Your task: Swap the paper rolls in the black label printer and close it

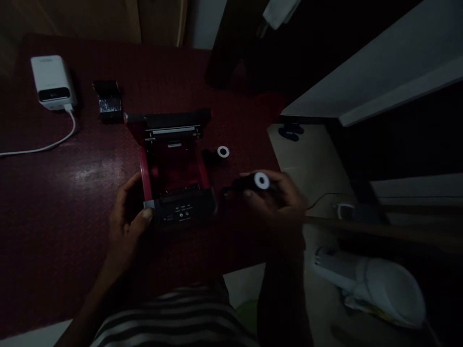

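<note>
A red and black label printer (172, 174) lies on the dark red table, its lid (170, 120) raised and its red inner bay exposed. My left hand (129, 212) grips the printer's left front corner, thumb on top and fingers along the side. To the right of the printer, my right hand (277, 195) is closed around a black roll with a white ring-shaped end (261, 180). The held roll is clear of the printer's edge. A second black roll with a white end (223, 152) lies beside the printer's right wall. Dim light hides details inside the bay.
A white power bank (53, 82) with a white cable (54, 143) sits at the far left of the table (72, 231). Near it is a dark shiny wrapped piece (109, 100). Dark slippers (290, 132) and a pale rounded appliance (383, 286) are on the floor at right.
</note>
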A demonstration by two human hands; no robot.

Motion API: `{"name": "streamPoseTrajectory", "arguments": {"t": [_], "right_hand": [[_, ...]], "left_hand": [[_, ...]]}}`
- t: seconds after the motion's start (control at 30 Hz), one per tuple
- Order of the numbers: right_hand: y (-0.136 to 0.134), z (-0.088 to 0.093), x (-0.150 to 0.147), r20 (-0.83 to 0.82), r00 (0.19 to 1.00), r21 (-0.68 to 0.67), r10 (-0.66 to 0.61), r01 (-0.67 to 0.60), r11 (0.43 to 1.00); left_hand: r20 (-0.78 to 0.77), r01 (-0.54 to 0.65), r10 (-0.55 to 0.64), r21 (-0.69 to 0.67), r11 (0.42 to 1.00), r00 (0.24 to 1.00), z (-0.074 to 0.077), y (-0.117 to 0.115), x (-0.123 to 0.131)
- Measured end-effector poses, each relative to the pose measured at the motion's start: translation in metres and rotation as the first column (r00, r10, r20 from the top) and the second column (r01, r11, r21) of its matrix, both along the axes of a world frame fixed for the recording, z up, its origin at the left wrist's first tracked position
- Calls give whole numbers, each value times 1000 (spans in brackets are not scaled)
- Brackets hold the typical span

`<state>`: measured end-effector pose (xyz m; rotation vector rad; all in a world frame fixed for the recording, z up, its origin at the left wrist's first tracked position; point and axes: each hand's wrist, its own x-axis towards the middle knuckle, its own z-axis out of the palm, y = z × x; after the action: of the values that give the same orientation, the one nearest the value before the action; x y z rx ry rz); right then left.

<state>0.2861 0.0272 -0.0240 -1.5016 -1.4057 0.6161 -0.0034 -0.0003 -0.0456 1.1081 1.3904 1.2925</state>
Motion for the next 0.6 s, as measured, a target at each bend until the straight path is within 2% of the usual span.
{"name": "streamPoseTrajectory", "arguments": {"t": [0.07,0.13,0.27,0.4,0.6], "right_hand": [[-2,-24,-1,-1,999,-83,45,-45,996],[-1,-43,-8,-2,992,-92,128,-128,988],[2,-62,-18,12,983,-53,183,-183,982],[-2,-63,-11,7,975,-77,222,-221,972],[-15,-45,16,-157,962,-279,223,-260,924]], "left_hand": [[-12,2,-2,-10,1000,1000,3,0,1],[-12,4,-5,-18,1000,1000,5,-1,2],[-17,10,-10,-21,1000,1000,5,-1,1],[1,1,-1,5,1000,1000,-2,1,-1],[-10,-30,30,14,999,999,-12,0,-4]]}}
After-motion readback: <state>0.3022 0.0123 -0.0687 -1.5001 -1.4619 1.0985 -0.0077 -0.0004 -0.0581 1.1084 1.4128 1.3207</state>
